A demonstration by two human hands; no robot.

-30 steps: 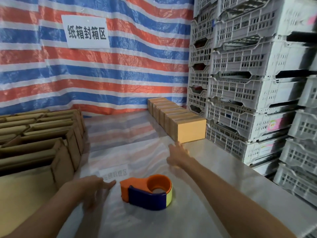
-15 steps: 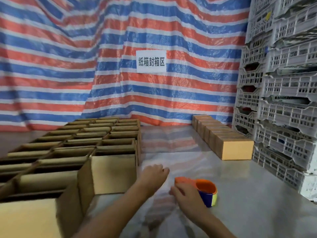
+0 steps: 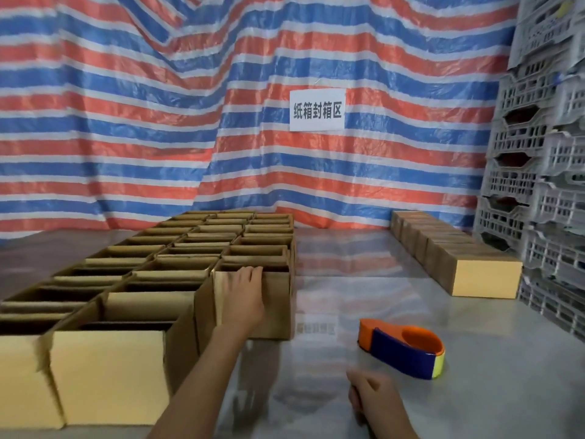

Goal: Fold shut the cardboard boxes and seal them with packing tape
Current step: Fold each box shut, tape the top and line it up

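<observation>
Both hands have moved since a moment ago: the right hand (image 3: 376,399) has drawn back from the tape dispenser (image 3: 402,351), and the left hand (image 3: 245,299) has reached out to a box. Nearest, the right hand rests on the grey table (image 3: 490,391), fingers loosely curled and holding nothing. Just beyond it sits the orange and blue tape dispenser, untouched. Further left, the left hand lies against the front wall of an open box (image 3: 275,308), fingertips hooked over its top edge. That box is the front right corner of a packed grid of open boxes (image 3: 190,248). Far right, a row of sealed boxes (image 3: 487,278) stands beside stacked white crates (image 3: 538,217). A striped tarp (image 3: 126,122) with a paper sign (image 3: 316,109) hangs behind. Pulled by one wall, the light box may tip or drag its touching neighbour.
</observation>
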